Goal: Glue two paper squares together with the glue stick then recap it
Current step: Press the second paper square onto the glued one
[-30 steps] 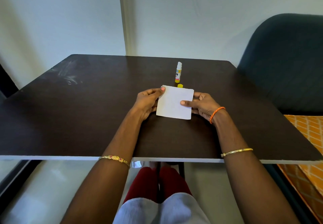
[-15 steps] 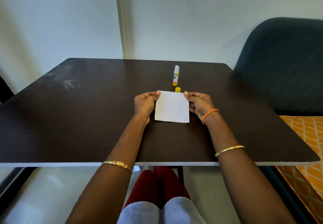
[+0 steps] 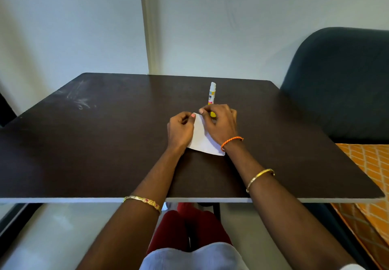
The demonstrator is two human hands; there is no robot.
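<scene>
White paper squares lie on the dark table, mid-table, and look like one sheet from here. My left hand pinches the paper's far left corner. My right hand rests over the paper's right half, fingertips at the far edge. Behind the hands a glue stick stands upright with its white glue tip bare. Its yellow cap peeks out just behind my right hand.
A dark green chair stands at the table's right side, with an orange patterned cloth below it. A wall runs along the far table edge. White smudges mark the table's far left.
My right hand has moved from the paper's right edge onto the top of the paper, towards the far left corner. The left hand stays at that corner. The paper has turned slightly.
</scene>
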